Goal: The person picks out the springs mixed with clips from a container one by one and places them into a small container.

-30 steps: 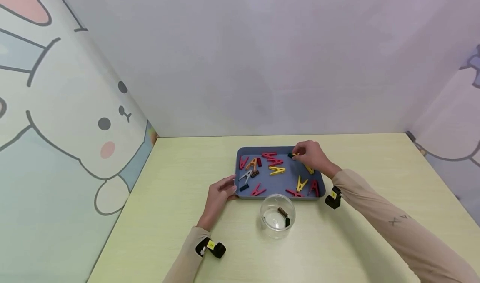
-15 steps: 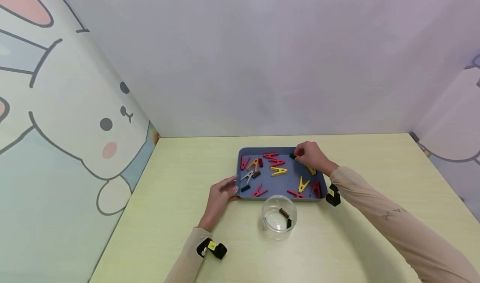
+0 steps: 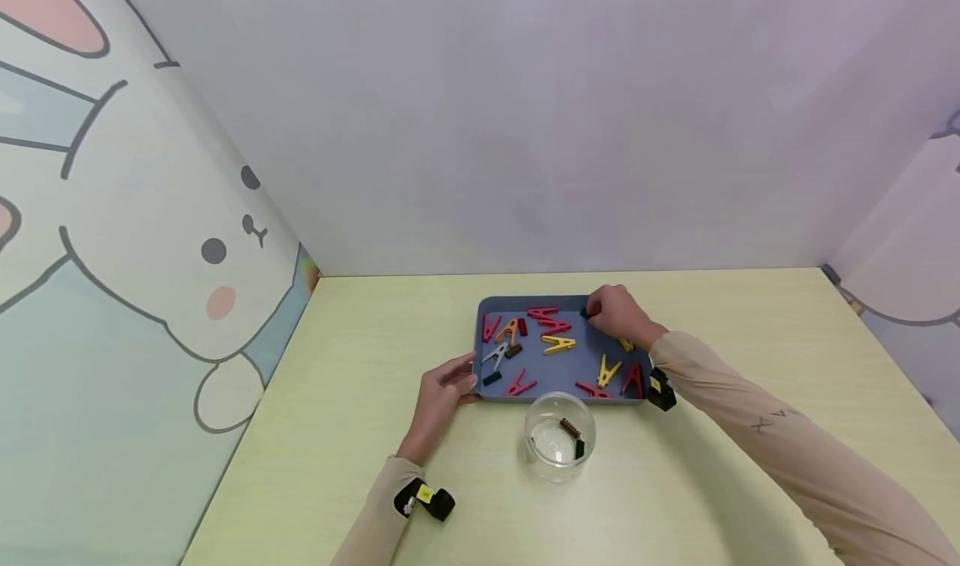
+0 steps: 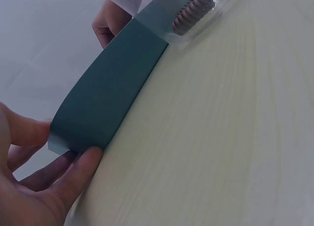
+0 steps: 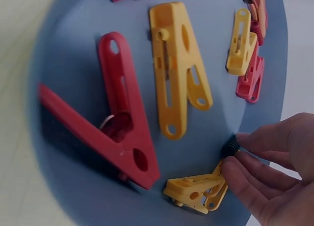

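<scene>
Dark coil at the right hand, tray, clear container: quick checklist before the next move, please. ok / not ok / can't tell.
1. Tray steadied: ok, left hand holds its near left corner.
2. Dark coil gripped: ok, right hand pinches it.
3. Coil free of the yellow clip beside it: cannot tell.
4. Clear container upright and uncovered: ok, in front of the tray.
5. No other coils left in the tray: not ok, one lies near the grey clip.

The head view looks forward and down from farther above; the left wrist view faces the same tray (image 4: pixel 105 91) from outside, near and low; the right wrist view looks closely into it
</scene>
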Demonstrator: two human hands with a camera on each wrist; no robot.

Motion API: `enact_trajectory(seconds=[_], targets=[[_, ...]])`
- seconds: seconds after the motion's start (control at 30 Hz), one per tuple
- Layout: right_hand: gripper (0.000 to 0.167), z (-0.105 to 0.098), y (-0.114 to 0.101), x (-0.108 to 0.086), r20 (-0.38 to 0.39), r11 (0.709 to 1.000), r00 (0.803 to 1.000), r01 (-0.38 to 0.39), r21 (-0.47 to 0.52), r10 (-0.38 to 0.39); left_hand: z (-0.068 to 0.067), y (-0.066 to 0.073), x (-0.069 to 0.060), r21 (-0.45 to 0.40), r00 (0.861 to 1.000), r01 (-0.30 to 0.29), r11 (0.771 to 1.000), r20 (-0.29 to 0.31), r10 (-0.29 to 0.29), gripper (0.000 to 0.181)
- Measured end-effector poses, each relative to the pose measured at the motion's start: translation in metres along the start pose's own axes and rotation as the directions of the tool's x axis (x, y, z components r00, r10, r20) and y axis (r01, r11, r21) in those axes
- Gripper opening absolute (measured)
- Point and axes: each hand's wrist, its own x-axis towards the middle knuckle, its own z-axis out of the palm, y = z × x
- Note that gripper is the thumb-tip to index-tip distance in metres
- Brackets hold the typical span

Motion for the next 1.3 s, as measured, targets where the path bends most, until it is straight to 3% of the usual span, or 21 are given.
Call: enact_trajectory(seconds=[0.33,0.53,0.63,1.0,1.3], targets=[[0.007,0.005,-0.003,0.002,0.026,0.998,1.0,0.001,-0.057,0.001,0.0,0.0,-0.001,0.002,1.0,-0.004,1.0,0.008,0.004,0.041],[0.04,0.008,-0.007,0.004,-0.009,0.998,1.0,0.002,-0.066,-0.003,-0.001,0.0,0.0,0.008,1.0,-0.002,1.0,0.002,0.002,0.041],[0.046,0.009,-0.009,0.006,-0.024,0.996,1.0,-0.017,-0.091,0.015,-0.001,0.0,0.0,0.009,1.0,0.0,1.0,0.0,0.0,0.041],[0.042,0.009,-0.016,0.009,-0.003,0.984,0.996,-0.09,-0.155,0.091,-0.002,0.002,0.0,-0.006,1.0,0.004,1.0,0.026,-0.004,0.041],[0.024,0.006,-0.01,0.006,-0.082,0.997,0.995,-0.067,-0.032,0.064,-0.003,-0.002,0.0,-0.017,1.0,-0.004,1.0,0.028,0.005,0.042]])
